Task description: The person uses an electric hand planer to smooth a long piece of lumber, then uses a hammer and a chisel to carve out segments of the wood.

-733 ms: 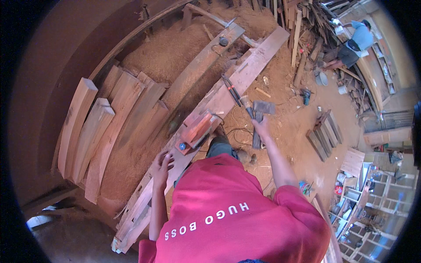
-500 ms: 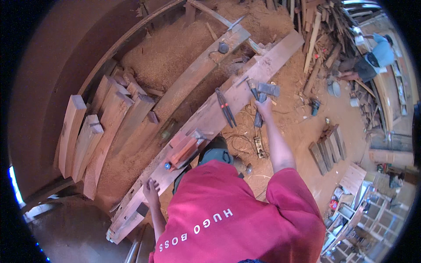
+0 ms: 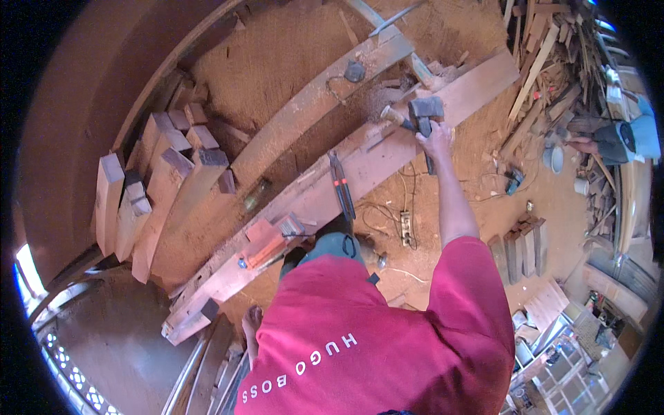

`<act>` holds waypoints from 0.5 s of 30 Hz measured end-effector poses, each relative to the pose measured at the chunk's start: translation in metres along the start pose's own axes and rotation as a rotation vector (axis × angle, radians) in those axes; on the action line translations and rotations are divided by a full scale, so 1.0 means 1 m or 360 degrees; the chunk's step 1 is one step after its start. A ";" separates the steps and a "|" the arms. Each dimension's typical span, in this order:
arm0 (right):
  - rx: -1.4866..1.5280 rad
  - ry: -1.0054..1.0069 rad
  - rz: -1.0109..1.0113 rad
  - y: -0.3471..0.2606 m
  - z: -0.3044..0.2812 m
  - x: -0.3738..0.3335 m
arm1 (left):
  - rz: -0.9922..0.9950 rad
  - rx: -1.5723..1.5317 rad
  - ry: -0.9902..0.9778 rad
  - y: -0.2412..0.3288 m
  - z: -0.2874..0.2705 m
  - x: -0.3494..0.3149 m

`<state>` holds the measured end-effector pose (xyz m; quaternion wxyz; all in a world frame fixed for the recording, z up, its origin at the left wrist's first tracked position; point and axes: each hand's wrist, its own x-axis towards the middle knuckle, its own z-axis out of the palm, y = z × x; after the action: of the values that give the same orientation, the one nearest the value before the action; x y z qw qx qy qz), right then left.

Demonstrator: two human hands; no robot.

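My right hand (image 3: 434,142) is closed round the dark handle of a hatchet-like tool with a broad grey head (image 3: 425,107), held over the far part of a long wooden beam (image 3: 387,142). Beside that head, a second tool with a pale-ended handle (image 3: 395,116) points toward my fingers; I cannot tell whether they grip it too. Low beside my body, near the beam's near end, my left hand (image 3: 252,319) hangs empty with its fingers loosely bent, partly covered by my shirt. Pincers with red-marked dark handles (image 3: 340,187) lie across the beam.
A reddish wooden block (image 3: 266,238) rests on the beam. Curved timbers (image 3: 169,180) stand at the left, beside another curved beam (image 3: 311,104). A power strip (image 3: 406,228) with cables lies on the dusty floor. Another person (image 3: 626,138) works at far right, past scrap wood (image 3: 539,62).
My right hand has moved farther out and to the right with the hatchet-like tool. My left hand has drawn back from the beam's edge toward my body. The whole view has shifted.
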<state>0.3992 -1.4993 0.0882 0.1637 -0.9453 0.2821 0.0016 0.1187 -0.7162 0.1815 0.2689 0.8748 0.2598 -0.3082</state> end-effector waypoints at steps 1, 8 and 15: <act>-0.0075 -0.0167 0.0125 -0.004 -0.003 0.001 | 0.0099 -0.0024 0.0006 0.007 0.001 0.001; -0.0607 0.0283 -0.0138 -0.052 -0.010 -0.040 | 0.0087 -0.0323 -0.0040 0.109 0.006 -0.002; -0.0012 -0.1139 -0.0469 -0.191 0.046 -0.211 | -0.0009 -0.0615 0.0134 0.054 0.026 -0.035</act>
<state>0.3280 -1.2227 0.1233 0.2467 -0.9160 0.0683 0.3090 0.1180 -0.7817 0.2045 0.4197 0.8183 0.3275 -0.2166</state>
